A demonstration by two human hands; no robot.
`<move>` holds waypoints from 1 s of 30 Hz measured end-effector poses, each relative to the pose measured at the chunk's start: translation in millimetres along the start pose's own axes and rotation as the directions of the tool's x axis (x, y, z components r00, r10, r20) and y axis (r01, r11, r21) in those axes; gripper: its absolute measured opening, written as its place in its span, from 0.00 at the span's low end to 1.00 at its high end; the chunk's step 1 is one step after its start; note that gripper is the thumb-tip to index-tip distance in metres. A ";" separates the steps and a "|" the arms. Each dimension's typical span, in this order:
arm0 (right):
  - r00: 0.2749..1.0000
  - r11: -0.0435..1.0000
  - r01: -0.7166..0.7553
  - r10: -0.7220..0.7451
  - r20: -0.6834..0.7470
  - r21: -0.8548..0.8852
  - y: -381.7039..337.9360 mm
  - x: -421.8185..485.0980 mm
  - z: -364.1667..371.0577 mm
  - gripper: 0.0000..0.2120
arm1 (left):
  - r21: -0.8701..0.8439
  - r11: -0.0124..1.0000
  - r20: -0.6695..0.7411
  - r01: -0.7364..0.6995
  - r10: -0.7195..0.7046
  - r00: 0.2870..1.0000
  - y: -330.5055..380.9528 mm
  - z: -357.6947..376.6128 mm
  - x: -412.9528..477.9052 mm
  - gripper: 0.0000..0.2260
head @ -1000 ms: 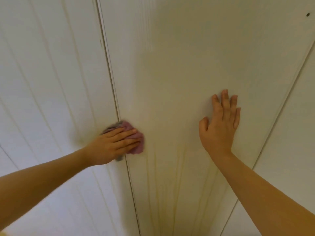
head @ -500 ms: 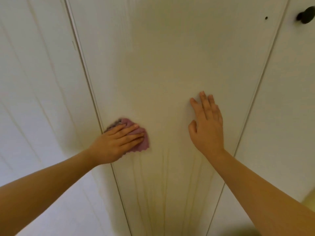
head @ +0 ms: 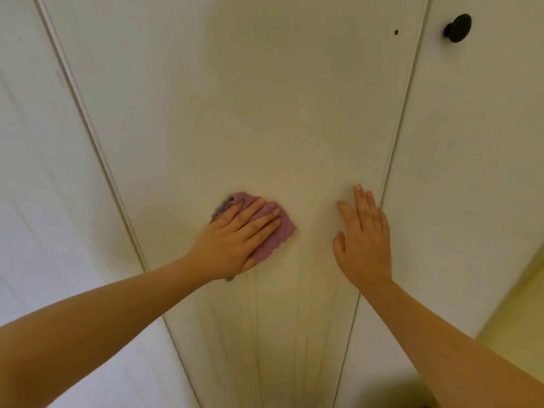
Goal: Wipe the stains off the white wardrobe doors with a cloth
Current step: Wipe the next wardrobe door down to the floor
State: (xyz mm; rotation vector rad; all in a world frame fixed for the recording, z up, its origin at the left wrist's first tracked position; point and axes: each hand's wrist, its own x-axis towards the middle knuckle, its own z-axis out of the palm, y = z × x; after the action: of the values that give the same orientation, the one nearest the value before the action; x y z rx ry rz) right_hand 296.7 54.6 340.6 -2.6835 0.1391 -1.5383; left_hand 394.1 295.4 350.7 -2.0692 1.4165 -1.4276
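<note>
On the middle door: you are pressing the cloth flat against the door with your left hand.
Cloth feel: it is looking soft, thin and light, so it is likely bending and bunching easily. It may be sliding fast on the smooth paint.
Where to hold: I think you are doing best by keeping your whole palm on its middle, so it is not slipping out.
Cloth and hand: the cloth is lying under your palm and fingers. A purple edge is poking out on the right, and a grey bit is showing at the top left.
Left hand: your fingers are lying straight and pushing down, not curling round the cloth.
Right hand: your right hand is resting flat on the same door, holding nothing, just beside its right edge and apart from the cloth.
Stains: yellow streaks are running down the door below the cloth, so they are still waiting for you.
</note>
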 end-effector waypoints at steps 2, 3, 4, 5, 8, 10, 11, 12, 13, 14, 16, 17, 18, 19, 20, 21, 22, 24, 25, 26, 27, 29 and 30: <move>1.000 1.000 -0.005 0.005 0.006 -0.021 15.6 -0.2 -7.4 0.24 | -0.004 1.000 -0.014 -0.013 0.013 1.000 33.2 12.3 44.8 0.24; 1.000 0.999 -0.014 0.015 0.008 -0.040 23.7 1.2 -10.9 0.24 | -0.003 1.000 -0.012 -0.027 0.027 1.000 47.0 16.1 66.8 0.25; 0.999 0.998 -0.035 0.036 0.010 -0.059 32.5 2.8 -14.9 0.23 | -0.007 0.999 -0.006 -0.038 0.038 0.999 58.8 19.0 88.6 0.25; 0.998 0.996 -0.059 0.060 0.010 -0.069 39.7 3.9 -18.2 0.23 | -0.015 0.999 -0.002 -0.043 0.043 0.999 68.8 21.6 106.8 0.25; 0.996 0.994 -0.085 0.087 0.019 -0.073 59.1 2.8 -26.2 0.25 | -0.017 0.999 0.020 -0.039 0.039 0.999 97.9 28.0 150.2 0.25; 0.996 0.993 -0.080 0.083 0.027 -0.088 67.9 0.5 -29.8 0.25 | -0.003 0.999 0.031 -0.032 0.032 0.999 108.5 30.9 162.8 0.24; 0.996 0.992 -0.085 0.088 0.027 -0.090 70.9 -0.4 -30.7 0.25 | 0.013 0.999 0.029 -0.041 0.040 0.999 108.9 31.5 163.6 0.24; 0.996 0.992 -0.087 0.090 0.027 -0.091 72.6 -1.1 -30.6 0.25 | 0.030 0.998 0.031 -0.061 0.060 0.998 106.1 32.8 160.8 0.25; 0.996 0.992 -0.080 0.083 0.025 -0.095 73.9 -1.9 -30.0 0.25 | 0.054 0.995 0.033 -0.088 0.087 0.996 102.2 33.9 155.8 0.27; 0.997 0.993 -0.068 0.070 0.020 -0.097 71.8 -2.2 -28.3 0.24 | 0.075 0.991 0.044 -0.113 0.109 0.993 95.3 33.8 146.4 0.30; 0.999 0.995 -0.030 0.031 0.010 -0.100 63.9 -0.9 -25.2 0.24 | 0.082 0.989 0.045 -0.120 0.117 0.992 80.2 31.4 123.3 0.29; 1.000 0.997 -0.006 0.007 0.005 -0.082 53.4 1.1 -22.4 0.24 | 0.077 0.991 0.034 -0.112 0.110 0.993 70.5 28.6 105.2 0.25; 1.000 0.998 0.012 -0.012 0.004 -0.070 42.6 3.0 -20.1 0.24 | 0.061 0.993 0.027 -0.106 0.104 0.994 61.3 27.0 87.4 0.21; 1.000 0.998 0.023 -0.024 -0.003 -0.063 34.1 5.1 -18.9 0.24 | 0.057 0.992 0.027 -0.113 0.112 0.993 51.2 26.9 72.0 0.20; 0.999 0.998 0.042 -0.042 -0.004 -0.042 17.8 6.7 -15.0 0.24 | 0.074 0.990 0.051 -0.116 0.113 0.992 37.3 22.2 47.1 0.20; 0.999 0.998 0.054 -0.054 -0.006 -0.041 10.1 7.8 -13.5 0.24 | 0.099 0.986 0.064 -0.132 0.126 0.990 27.7 20.6 30.3 0.21; 0.998 0.997 0.069 -0.069 -0.011 -0.029 -1.5 8.9 -10.7 0.24 | 0.123 0.983 0.084 -0.134 0.124 0.989 15.4 16.5 8.4 0.22; 0.995 0.996 0.093 -0.093 -0.020 0.004 -22.6 11.0 -6.0 0.24 | 0.162 0.978 0.105 -0.135 0.119 0.987 -8.2 8.0 -33.2 0.23; 0.995 0.995 0.099 -0.099 -0.020 0.024 -35.0 11.6 -4.1 0.24 | 0.159 0.979 0.111 -0.128 0.111 0.988 -20.5 2.8 -54.7 0.23; 0.994 0.994 0.104 -0.104 -0.016 0.036 -44.6 11.7 -2.8 0.24 | 0.150 0.980 0.108 -0.130 0.115 0.988 -31.1 -1.5 -73.3 0.24; 0.994 0.993 0.106 -0.106 -0.011 0.046 -56.4 11.7 -1.3 0.24 | 0.161 0.978 0.116 -0.134 0.117 0.986 -42.6 -8.3 -91.5 0.25; 0.995 0.994 0.103 -0.103 -0.003 0.043 -68.9 11.0 0.7 0.24 | 0.190 0.969 0.166 -0.159 0.128 0.978 -60.7 -17.7 -115.7 0.40; 0.996 0.995 0.095 -0.095 0.000 0.038 -74.5 10.4 1.5 0.24 | 0.206 0.966 0.209 -0.159 0.116 0.971 -68.1 -19.9 -124.4 0.48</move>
State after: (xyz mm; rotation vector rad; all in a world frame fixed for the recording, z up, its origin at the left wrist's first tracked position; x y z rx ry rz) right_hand 307.3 127.7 355.1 -2.6982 -0.0179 -1.5464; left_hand 410.9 436.6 333.9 -1.8746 1.2363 -1.2279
